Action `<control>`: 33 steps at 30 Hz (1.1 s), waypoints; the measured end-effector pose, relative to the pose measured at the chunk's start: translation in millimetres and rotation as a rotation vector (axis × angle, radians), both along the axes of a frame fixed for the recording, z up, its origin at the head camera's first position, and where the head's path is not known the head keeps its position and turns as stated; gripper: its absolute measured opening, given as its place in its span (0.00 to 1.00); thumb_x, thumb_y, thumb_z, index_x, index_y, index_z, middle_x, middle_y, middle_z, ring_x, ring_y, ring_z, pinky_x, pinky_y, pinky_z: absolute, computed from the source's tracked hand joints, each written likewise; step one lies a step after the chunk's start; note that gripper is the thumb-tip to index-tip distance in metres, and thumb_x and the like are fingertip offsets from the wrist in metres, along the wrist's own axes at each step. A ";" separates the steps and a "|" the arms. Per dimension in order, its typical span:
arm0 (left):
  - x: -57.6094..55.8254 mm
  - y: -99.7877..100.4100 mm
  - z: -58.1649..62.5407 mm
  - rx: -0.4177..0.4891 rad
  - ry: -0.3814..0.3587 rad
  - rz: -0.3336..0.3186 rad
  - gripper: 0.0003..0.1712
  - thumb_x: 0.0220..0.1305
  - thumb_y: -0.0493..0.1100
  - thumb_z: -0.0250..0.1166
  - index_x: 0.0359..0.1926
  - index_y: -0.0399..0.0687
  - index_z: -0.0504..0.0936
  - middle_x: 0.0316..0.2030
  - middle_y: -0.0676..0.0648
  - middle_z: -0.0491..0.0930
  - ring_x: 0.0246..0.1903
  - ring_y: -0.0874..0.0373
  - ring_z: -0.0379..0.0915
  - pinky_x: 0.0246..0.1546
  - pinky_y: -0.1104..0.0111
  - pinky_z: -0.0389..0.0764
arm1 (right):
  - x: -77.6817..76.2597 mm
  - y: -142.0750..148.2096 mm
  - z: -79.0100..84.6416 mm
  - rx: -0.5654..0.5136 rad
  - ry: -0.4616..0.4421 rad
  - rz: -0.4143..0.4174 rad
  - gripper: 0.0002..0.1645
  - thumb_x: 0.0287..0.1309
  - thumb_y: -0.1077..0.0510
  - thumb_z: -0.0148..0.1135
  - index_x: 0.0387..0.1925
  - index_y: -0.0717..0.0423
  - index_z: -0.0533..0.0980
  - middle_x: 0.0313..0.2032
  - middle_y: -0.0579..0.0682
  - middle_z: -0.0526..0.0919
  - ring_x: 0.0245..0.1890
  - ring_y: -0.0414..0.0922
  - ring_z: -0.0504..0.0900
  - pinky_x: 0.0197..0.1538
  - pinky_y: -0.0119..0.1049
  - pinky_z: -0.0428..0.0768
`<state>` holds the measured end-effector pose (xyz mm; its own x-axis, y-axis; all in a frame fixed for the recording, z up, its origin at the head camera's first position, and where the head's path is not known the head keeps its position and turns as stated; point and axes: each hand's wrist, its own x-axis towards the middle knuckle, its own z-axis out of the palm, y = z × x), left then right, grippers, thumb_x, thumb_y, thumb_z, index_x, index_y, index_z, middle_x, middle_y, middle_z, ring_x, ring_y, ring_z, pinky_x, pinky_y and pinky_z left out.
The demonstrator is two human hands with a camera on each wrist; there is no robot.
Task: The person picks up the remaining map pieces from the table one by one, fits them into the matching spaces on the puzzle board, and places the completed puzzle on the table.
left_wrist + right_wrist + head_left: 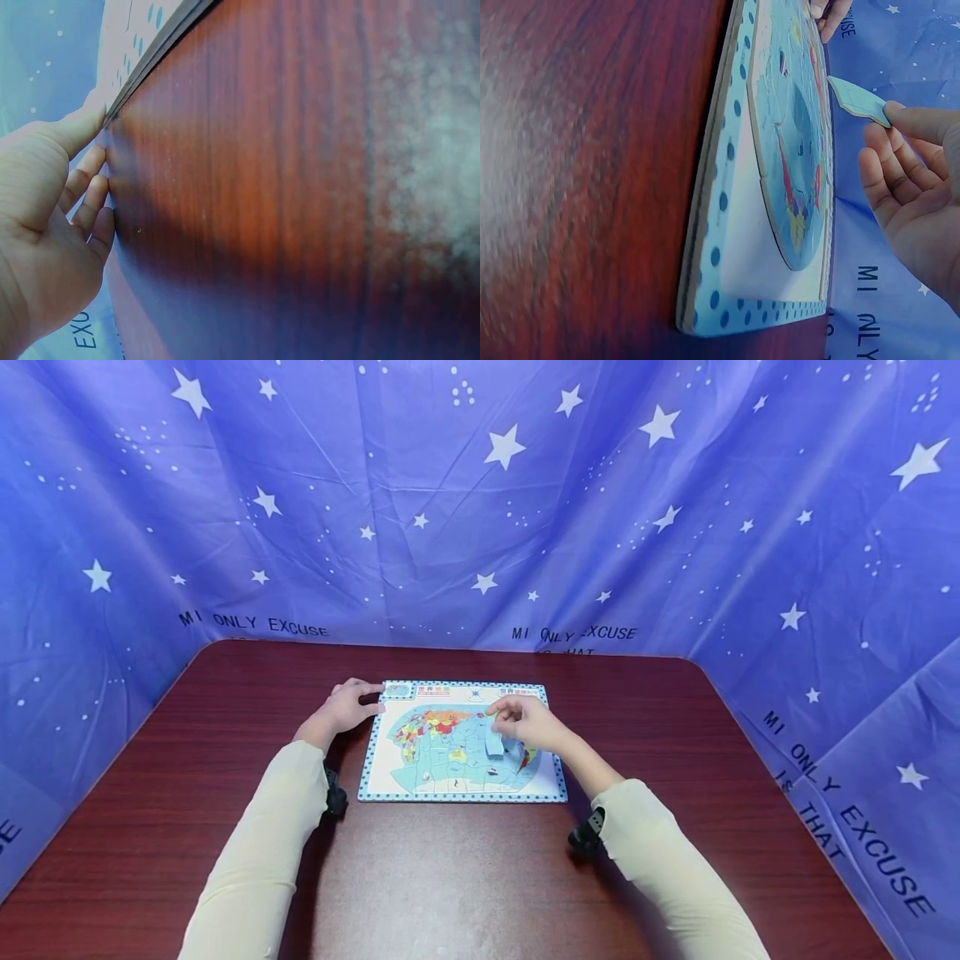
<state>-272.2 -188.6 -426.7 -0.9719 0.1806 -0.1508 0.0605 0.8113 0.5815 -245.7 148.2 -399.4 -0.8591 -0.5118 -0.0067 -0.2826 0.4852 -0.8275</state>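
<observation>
A world map jigsaw puzzle (462, 797) with a blue-dotted border lies flat on the table. Above the right half of its map, my right hand (528, 724) pinches a light blue puzzle piece (861, 102) between thumb and fingertips. The right wrist view has this piece raised clear of the board, its other end free. My left hand (343, 707) rests at the board's upper left edge, the thumb (82, 127) touching the board and the other fingers loosely bent beside it. Coloured land pieces and blue sea pieces fill much of the map.
The dark red wooden table (442, 877) extends around the board on all sides. Behind and beside it hangs a blue curtain (420, 552) with white stars and printed words. Both forearms wear light sleeves, with a black wrist camera (587, 837) at the right one.
</observation>
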 end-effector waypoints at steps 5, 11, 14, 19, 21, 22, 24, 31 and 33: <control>-0.3 -0.2 -0.6 -0.001 0.002 0.001 0.29 0.68 0.48 0.56 0.68 0.47 0.64 0.67 0.34 0.54 0.64 0.36 0.47 0.62 0.42 0.55 | -1.1 -5.3 -2.8 -0.010 -0.019 0.001 0.16 0.59 0.63 0.58 0.49 0.64 0.76 0.32 0.54 0.80 0.29 0.42 0.79 0.35 0.40 0.78; 0.3 -0.4 -0.6 0.005 -0.002 0.004 0.30 0.68 0.48 0.56 0.68 0.47 0.64 0.67 0.35 0.54 0.65 0.36 0.46 0.63 0.42 0.54 | -1.2 -12.1 -3.6 -0.033 -0.035 0.015 0.17 0.60 0.62 0.58 0.50 0.66 0.75 0.35 0.58 0.80 0.32 0.46 0.79 0.38 0.45 0.78; 0.5 -0.4 -0.3 0.006 -0.001 0.003 0.29 0.68 0.48 0.56 0.68 0.47 0.64 0.67 0.34 0.54 0.65 0.36 0.46 0.62 0.41 0.54 | -1.6 -16.5 -5.2 -0.037 -0.050 0.012 0.18 0.59 0.62 0.59 0.50 0.66 0.75 0.36 0.58 0.80 0.32 0.46 0.79 0.39 0.46 0.79; 0.2 0.0 -0.1 0.011 -0.004 0.008 0.29 0.68 0.47 0.56 0.68 0.48 0.64 0.67 0.35 0.54 0.65 0.37 0.46 0.63 0.42 0.54 | -0.8 -25.0 -5.3 -0.027 -0.047 0.022 0.18 0.59 0.62 0.60 0.50 0.66 0.75 0.34 0.56 0.80 0.29 0.42 0.77 0.34 0.38 0.77; -0.2 -0.1 -0.5 0.009 -0.005 0.010 0.29 0.68 0.47 0.56 0.68 0.48 0.64 0.67 0.35 0.54 0.65 0.37 0.46 0.63 0.42 0.54 | -0.2 -28.3 -4.6 -0.026 -0.047 0.033 0.17 0.59 0.63 0.59 0.50 0.66 0.75 0.34 0.56 0.80 0.29 0.41 0.76 0.32 0.34 0.74; -0.4 -0.2 -0.9 0.006 -0.005 0.010 0.29 0.68 0.47 0.56 0.68 0.49 0.64 0.67 0.35 0.54 0.65 0.37 0.46 0.63 0.42 0.54 | -0.2 -30.0 -4.5 -0.027 -0.048 0.037 0.17 0.59 0.62 0.59 0.50 0.65 0.75 0.34 0.56 0.80 0.29 0.41 0.76 0.31 0.33 0.73; -0.9 -0.2 -1.6 0.003 -0.007 0.014 0.29 0.68 0.48 0.56 0.68 0.49 0.64 0.67 0.35 0.54 0.65 0.37 0.46 0.63 0.42 0.54 | -0.4 -33.4 -4.8 -0.032 -0.050 0.049 0.17 0.60 0.62 0.59 0.50 0.66 0.75 0.35 0.57 0.80 0.29 0.41 0.75 0.32 0.34 0.74; 2.6 0.1 1.0 0.009 0.005 0.026 0.29 0.67 0.49 0.57 0.67 0.50 0.65 0.67 0.36 0.55 0.65 0.37 0.47 0.63 0.42 0.54 | 2.0 -46.0 -1.5 -0.025 -0.048 0.065 0.16 0.61 0.62 0.58 0.50 0.65 0.75 0.34 0.55 0.80 0.29 0.42 0.76 0.33 0.34 0.75; 3.2 0.6 1.8 0.014 0.005 0.024 0.29 0.67 0.49 0.57 0.67 0.50 0.65 0.67 0.36 0.55 0.65 0.37 0.47 0.63 0.42 0.53 | -0.5 -47.8 -6.9 -0.027 -0.043 0.063 0.16 0.61 0.62 0.58 0.49 0.63 0.76 0.33 0.51 0.79 0.28 0.41 0.75 0.32 0.32 0.74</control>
